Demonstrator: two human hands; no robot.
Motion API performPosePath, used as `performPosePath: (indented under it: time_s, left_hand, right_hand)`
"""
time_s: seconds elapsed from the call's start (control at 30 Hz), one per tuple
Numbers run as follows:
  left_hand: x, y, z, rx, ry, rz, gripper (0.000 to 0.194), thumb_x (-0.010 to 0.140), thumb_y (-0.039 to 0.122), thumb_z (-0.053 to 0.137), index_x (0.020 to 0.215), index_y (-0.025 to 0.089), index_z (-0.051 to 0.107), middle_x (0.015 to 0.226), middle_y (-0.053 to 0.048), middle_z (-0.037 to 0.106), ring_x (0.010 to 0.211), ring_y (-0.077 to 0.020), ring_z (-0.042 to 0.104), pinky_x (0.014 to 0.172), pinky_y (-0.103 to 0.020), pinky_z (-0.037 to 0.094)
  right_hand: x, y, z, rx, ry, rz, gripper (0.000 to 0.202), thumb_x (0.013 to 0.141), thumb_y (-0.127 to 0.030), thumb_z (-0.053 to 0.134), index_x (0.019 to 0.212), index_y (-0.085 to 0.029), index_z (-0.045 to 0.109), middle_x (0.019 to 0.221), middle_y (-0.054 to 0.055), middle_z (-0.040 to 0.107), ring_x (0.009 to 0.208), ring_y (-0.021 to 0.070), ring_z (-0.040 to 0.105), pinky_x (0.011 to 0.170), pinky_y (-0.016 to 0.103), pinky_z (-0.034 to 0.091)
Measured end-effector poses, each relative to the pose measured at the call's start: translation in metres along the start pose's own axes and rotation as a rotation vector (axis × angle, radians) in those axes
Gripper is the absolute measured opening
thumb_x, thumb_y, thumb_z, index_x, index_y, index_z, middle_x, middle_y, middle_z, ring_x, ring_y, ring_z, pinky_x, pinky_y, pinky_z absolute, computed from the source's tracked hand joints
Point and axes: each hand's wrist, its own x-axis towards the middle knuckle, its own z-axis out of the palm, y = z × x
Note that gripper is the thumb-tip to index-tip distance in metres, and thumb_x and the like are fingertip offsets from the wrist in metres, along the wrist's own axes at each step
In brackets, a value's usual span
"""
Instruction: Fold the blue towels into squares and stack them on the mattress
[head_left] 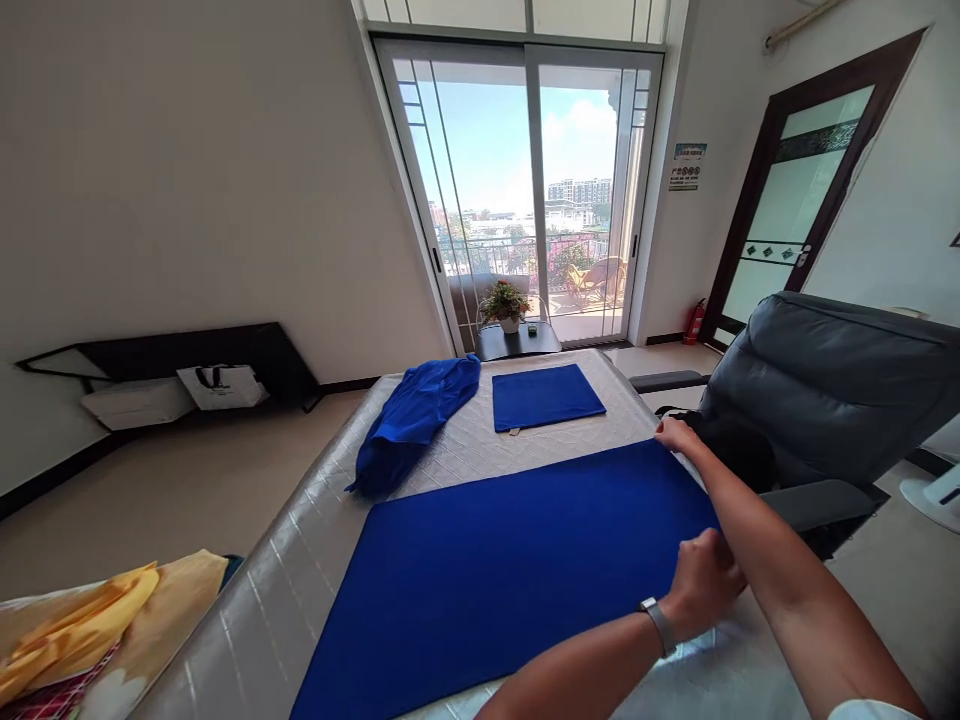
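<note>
A large blue cloth [487, 575] lies spread flat across a quilted mattress [255, 620]. My right hand [679, 437] pinches its far right corner. Nearer to me, my left hand [703, 585], with a watch on the wrist, is closed at the cloth's right edge; its fingertips are partly hidden behind the fist. Beyond the large cloth sits a smaller, neatly folded blue cloth [546, 396] with a small tag on its near edge. To its left a crumpled blue cloth [416, 420] lies in a loose heap.
A grey reclining chair [832, 390] stands close on the right, its armrest beside my right arm. Behind the mattress is a small table [517, 342] with a potted plant [506, 303]. Yellow patterned bedding [112, 630] lies at lower left, and a black rack [202, 360] is by the wall.
</note>
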Motion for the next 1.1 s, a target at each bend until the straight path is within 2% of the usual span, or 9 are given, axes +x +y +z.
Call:
performPosePath:
  time_s: [0.1, 0.3, 0.43, 0.53, 0.63, 0.77, 0.87, 1.0, 1.1]
  left_hand:
    - [-0.025, 0.005, -0.038, -0.163, 0.155, -0.037, 0.019, 0.079, 0.034, 0.072, 0.083, 0.02, 0.06, 0.071, -0.002, 0.069, 0.067, -0.0163, 0.067, 0.063, -0.029, 0.054]
    - [-0.124, 0.026, -0.155, -0.278, 0.29, -0.002, 0.033, 0.076, 0.036, 0.075, 0.102, 0.019, 0.064, 0.073, 0.001, 0.07, 0.066, -0.0162, 0.071, 0.066, -0.028, 0.058]
    - [-0.208, 0.024, -0.221, -0.233, 0.508, -0.043, 0.037, 0.074, 0.05, 0.077, 0.089, 0.018, 0.07, 0.072, -0.003, 0.073, 0.066, -0.0199, 0.073, 0.068, -0.031, 0.061]
    - [-0.273, 0.013, -0.259, -0.171, 0.817, -0.067, 0.043, 0.068, 0.059, 0.078, 0.084, 0.019, 0.071, 0.068, -0.003, 0.073, 0.061, -0.021, 0.072, 0.063, -0.032, 0.062]
    - [-0.333, -0.002, -0.293, -0.062, 1.047, -0.137, 0.05, 0.064, 0.066, 0.077, 0.082, 0.02, 0.071, 0.068, -0.003, 0.073, 0.06, -0.022, 0.071, 0.06, -0.032, 0.061]
    - [-0.391, -0.024, -0.331, 0.191, 1.223, -0.311, 0.053, 0.065, 0.071, 0.068, 0.083, 0.021, 0.07, 0.073, -0.005, 0.075, 0.067, -0.0258, 0.073, 0.064, -0.035, 0.06]
    - [-0.409, -0.039, -0.347, 0.504, 1.261, -0.401, 0.044, 0.074, 0.064, 0.057, 0.083, 0.023, 0.07, 0.078, -0.006, 0.076, 0.076, -0.0271, 0.072, 0.071, -0.037, 0.057]
    - [-0.409, -0.056, -0.354, 0.841, 1.151, -0.425, 0.035, 0.077, 0.054, 0.049, 0.072, 0.025, 0.069, 0.08, -0.008, 0.075, 0.081, -0.0302, 0.069, 0.08, -0.043, 0.054]
    - [-0.404, -0.065, -0.352, 0.923, 1.168, -0.444, 0.039, 0.081, 0.055, 0.046, 0.075, 0.025, 0.071, 0.086, -0.01, 0.076, 0.086, -0.0318, 0.069, 0.081, -0.046, 0.053]
  right_hand:
    - [-0.009, -0.02, -0.008, 0.135, -0.08, -0.043, 0.021, 0.084, -0.026, 0.069, 0.098, -0.011, 0.075, 0.083, 0.011, 0.074, 0.077, 0.0238, 0.073, 0.074, 0.034, 0.059]
    - [-0.043, -0.107, 0.006, 0.428, -0.316, -0.286, 0.022, 0.091, -0.026, 0.063, 0.1, -0.01, 0.076, 0.082, 0.008, 0.074, 0.073, 0.0137, 0.07, 0.073, 0.023, 0.059]
    - [-0.08, -0.194, 0.043, 0.495, -0.465, -0.631, 0.023, 0.09, -0.019, 0.063, 0.108, -0.014, 0.076, 0.089, 0.007, 0.077, 0.08, 0.0153, 0.072, 0.076, 0.025, 0.059]
    - [-0.113, -0.265, 0.083, 0.321, -0.319, -0.939, 0.021, 0.091, -0.018, 0.062, 0.105, -0.014, 0.077, 0.084, 0.006, 0.076, 0.076, 0.0158, 0.07, 0.076, 0.027, 0.057]
    - [-0.145, -0.332, 0.128, 0.236, -0.206, -1.093, 0.02, 0.093, -0.019, 0.062, 0.106, -0.015, 0.078, 0.097, 0.008, 0.075, 0.089, 0.0171, 0.068, 0.089, 0.03, 0.052]
    - [-0.178, -0.404, 0.191, 0.157, -0.239, -1.197, 0.02, 0.094, -0.02, 0.063, 0.107, -0.02, 0.078, 0.111, 0.006, 0.073, 0.111, 0.019, 0.063, 0.1, 0.029, 0.046]
    - [-0.193, -0.434, 0.236, 0.046, -0.271, -1.204, 0.02, 0.094, -0.02, 0.062, 0.106, -0.022, 0.077, 0.11, 0.005, 0.073, 0.111, 0.0207, 0.063, 0.098, 0.03, 0.047]
    - [-0.201, -0.443, 0.284, -0.086, -0.286, -1.184, 0.02, 0.093, -0.02, 0.063, 0.105, -0.024, 0.077, 0.113, 0.005, 0.072, 0.107, 0.0231, 0.064, 0.093, 0.032, 0.049]
    - [-0.2, -0.439, 0.304, -0.13, -0.274, -1.186, 0.023, 0.094, -0.021, 0.062, 0.112, -0.023, 0.076, 0.116, 0.007, 0.07, 0.108, 0.0241, 0.064, 0.094, 0.032, 0.048]
